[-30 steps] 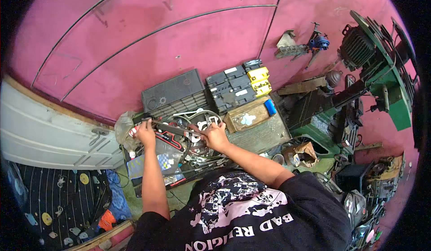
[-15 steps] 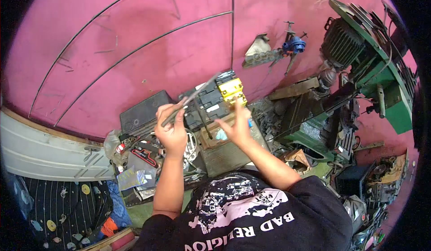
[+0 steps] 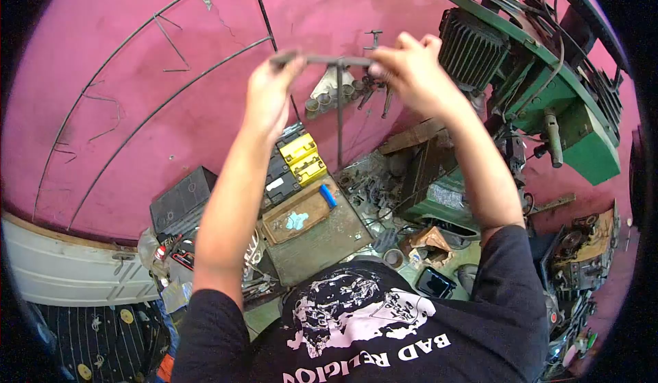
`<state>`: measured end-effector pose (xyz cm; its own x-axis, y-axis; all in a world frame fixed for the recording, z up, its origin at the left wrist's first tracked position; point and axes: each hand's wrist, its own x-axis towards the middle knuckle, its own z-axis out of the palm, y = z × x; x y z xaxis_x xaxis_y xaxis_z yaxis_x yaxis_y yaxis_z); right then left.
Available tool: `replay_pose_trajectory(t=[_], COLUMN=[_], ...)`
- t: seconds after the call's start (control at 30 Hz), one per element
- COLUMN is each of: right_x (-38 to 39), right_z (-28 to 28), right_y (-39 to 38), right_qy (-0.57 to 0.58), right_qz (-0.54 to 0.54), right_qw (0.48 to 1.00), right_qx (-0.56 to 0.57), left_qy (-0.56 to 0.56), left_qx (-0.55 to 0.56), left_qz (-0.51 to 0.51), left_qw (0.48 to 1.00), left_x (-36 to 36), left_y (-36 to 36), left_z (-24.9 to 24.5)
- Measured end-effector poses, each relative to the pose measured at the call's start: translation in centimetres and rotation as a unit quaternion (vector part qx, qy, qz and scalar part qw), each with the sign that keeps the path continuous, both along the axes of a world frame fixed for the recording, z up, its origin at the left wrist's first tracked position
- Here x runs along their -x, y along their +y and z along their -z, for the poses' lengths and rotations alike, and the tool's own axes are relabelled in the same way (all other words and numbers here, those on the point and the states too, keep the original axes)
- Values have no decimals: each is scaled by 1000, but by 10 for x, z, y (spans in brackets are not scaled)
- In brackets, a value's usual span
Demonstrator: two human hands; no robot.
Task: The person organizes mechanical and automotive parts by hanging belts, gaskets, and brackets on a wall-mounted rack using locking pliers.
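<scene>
Both hands are raised in front of the pink wall, holding a dark metal T-shaped bar (image 3: 339, 109) between them. My left hand (image 3: 271, 92) is closed around the left end of its crosspiece, slightly blurred. At the right end, my right hand (image 3: 415, 71) pinches the crosspiece with thumb and fingers. The long stem hangs straight down from the middle. Below the hands lies a wooden tray (image 3: 277, 218) with a light blue piece (image 3: 297, 220) and a blue object (image 3: 328, 196) on it.
Yellow-and-black batteries (image 3: 307, 167) stand behind the tray. A black box (image 3: 184, 198) is at the left. Green machinery (image 3: 572, 129) with a finned motor (image 3: 473, 51) fills the upper right. A phone-like black object (image 3: 435, 283) lies at the lower right.
Both hands have risen, and my right hand, open before, now grips the bar's right end. The crosspiece has turned from slanting to nearly level. The view has shifted right.
</scene>
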<state>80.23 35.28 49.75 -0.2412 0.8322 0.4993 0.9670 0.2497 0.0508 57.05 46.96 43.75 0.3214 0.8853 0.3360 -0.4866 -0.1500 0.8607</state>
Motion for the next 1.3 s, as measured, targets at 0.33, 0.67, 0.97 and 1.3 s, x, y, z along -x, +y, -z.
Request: replay_pose_trajectory(t=[0.33,0.67,0.97,1.3], right_x=[-46,-49,7,24], right_z=[-6,43,77,174], right_y=[77,88,84,102], right_qy=[17,31,10,65], right_qz=[57,70,198,309], right_qw=[986,993,979,949], right_qx=[-153,-91,-45,23], left_qy=[55,103,111,310], left_qx=[15,73,118,-149], left_qz=[71,23,-50,-54], left_qw=[996,992,985,937], left_x=[-69,-86,-130,-171], left_y=[114,123,111,128], left_z=[-28,29,30,105])
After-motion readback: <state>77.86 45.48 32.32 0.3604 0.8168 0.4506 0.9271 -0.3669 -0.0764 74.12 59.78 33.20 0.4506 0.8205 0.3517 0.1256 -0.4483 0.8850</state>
